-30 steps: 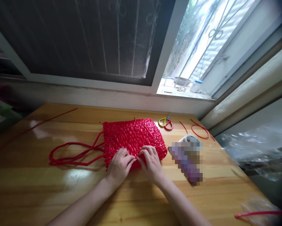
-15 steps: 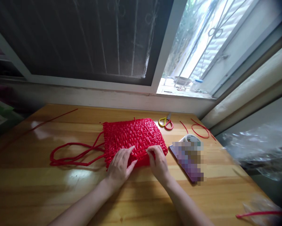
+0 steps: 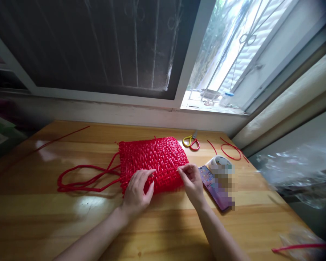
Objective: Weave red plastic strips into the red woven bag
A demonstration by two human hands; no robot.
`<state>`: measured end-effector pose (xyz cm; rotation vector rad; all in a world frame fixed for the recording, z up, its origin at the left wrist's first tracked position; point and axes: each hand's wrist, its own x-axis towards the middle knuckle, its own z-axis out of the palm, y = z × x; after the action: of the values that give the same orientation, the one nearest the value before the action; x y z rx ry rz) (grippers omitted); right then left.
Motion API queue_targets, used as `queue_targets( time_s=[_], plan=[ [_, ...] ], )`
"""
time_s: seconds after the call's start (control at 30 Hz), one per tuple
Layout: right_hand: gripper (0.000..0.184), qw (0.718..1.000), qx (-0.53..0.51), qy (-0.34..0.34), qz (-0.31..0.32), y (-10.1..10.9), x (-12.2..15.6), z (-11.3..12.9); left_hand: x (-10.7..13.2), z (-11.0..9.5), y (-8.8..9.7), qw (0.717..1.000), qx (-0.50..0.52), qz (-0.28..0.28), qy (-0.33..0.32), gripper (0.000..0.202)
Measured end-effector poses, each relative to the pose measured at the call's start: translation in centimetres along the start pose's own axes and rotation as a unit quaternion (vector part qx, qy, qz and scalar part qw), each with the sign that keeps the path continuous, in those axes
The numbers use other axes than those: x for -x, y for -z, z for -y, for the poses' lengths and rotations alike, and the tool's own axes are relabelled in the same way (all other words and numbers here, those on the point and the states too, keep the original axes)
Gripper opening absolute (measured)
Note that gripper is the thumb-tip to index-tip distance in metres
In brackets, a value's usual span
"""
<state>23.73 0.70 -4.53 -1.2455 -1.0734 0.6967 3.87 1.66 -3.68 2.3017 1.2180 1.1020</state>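
Observation:
A red woven bag (image 3: 154, 159) lies flat on the wooden table (image 3: 70, 217), its long red cord handles (image 3: 81, 177) trailing to the left. My left hand (image 3: 137, 192) rests flat on the bag's near edge with fingers stretched out. At the bag's near right corner my right hand (image 3: 191, 181) has its fingers pinched together on the weave.
A phone (image 3: 214, 185) lies just right of my right hand, with a small white object (image 3: 219, 160) behind it. Yellow-and-red scissors (image 3: 191, 141) and loose red cord pieces (image 3: 231, 150) lie near the window. Another red strand (image 3: 59, 137) crosses the far left; a plastic bag (image 3: 301, 243) sits at bottom right.
My right hand has slid right along the bag's near edge to its corner. My left hand has opened flat on the bag and stayed roughly in place.

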Motion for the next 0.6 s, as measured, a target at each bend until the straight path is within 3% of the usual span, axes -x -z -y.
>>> queue_targets(
  time_s=[0.07,0.17,0.3,0.43,0.6],
  plan=[
    [0.026,0.992,-0.09,-0.091,0.016,0.0,0.0,1.0,-1.0,-0.6,0.5,0.997,0.059,-0.003,0.043,0.029],
    [0.035,0.956,-0.192,-0.216,0.048,-0.1,0.1,2.2,-2.7,-1.8,0.9,0.984,0.148,0.026,0.092,0.021],
    [0.039,0.916,-0.251,-0.304,0.073,-0.3,0.2,2.8,-4.3,-3.2,0.0,0.941,0.288,0.121,0.133,0.018],
    [0.042,0.913,-0.255,-0.312,0.066,-0.5,0.4,2.4,-4.8,-3.5,-1.4,0.904,0.357,0.146,0.183,0.015],
    [0.036,0.948,-0.207,-0.232,0.07,-0.9,1.0,1.4,-5.0,-2.8,-1.2,0.872,0.395,0.138,0.252,0.016]
  ],
)
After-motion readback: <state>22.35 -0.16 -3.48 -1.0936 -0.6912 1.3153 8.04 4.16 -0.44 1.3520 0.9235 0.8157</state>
